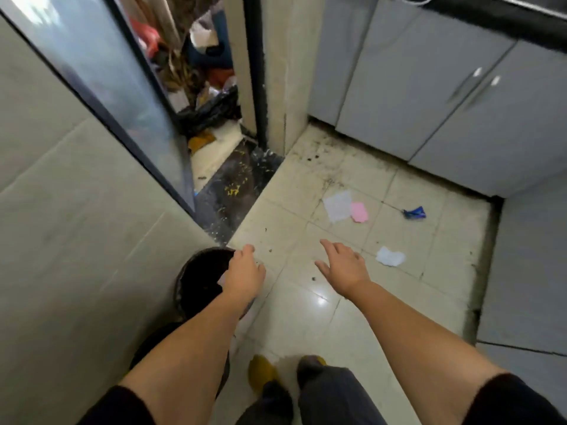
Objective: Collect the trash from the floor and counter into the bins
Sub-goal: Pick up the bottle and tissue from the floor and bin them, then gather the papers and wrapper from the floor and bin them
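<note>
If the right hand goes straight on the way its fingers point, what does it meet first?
Probably bare floor tile: the right hand points up-left, passing left of the white paper. Depth is unclear.
</note>
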`<act>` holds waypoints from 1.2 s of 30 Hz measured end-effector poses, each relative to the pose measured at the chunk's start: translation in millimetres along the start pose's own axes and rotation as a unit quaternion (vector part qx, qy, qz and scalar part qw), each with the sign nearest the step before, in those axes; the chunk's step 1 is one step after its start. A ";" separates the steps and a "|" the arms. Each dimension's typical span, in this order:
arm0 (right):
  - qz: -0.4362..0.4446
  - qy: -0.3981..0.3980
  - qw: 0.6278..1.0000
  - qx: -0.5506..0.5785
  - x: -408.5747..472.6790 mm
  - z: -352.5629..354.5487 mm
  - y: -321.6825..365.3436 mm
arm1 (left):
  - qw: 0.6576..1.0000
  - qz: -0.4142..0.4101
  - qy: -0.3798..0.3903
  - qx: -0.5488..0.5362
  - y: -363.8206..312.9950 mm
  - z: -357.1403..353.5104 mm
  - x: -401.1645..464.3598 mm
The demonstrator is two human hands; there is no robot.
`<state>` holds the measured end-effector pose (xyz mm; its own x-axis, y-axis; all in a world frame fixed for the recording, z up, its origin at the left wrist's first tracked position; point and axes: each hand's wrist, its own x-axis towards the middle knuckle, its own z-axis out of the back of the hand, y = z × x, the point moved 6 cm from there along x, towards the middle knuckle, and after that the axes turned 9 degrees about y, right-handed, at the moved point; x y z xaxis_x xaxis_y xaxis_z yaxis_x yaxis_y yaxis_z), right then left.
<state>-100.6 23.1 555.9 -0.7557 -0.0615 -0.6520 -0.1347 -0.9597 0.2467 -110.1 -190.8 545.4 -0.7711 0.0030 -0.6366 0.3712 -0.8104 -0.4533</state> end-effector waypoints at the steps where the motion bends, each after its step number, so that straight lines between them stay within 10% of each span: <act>1: -0.018 0.002 1.000 0.016 -8.9 4.2 -15.9 | 1.000 -0.017 0.014 0.018 -18.0 -5.0 1.4; 19: -0.169 0.068 0.981 0.063 46.9 48.6 -372.5 | 0.970 -0.120 0.112 0.179 -298.7 -197.5 144.0; 30: -0.163 0.106 0.977 0.083 286.4 -98.6 -500.6 | 0.922 -0.186 0.141 0.310 -272.8 -368.0 398.5; 36: -0.096 0.133 0.986 -0.007 410.2 -222.0 -555.8 | 0.837 -0.264 0.161 0.451 -252.0 -477.9 543.0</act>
<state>-193.4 470.3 -7.9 -0.5212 0.0542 -0.8517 -0.2492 -0.9642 0.0911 -375.1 294.9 15.8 -0.4717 0.5402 -0.6969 -0.6305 -0.7592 -0.1618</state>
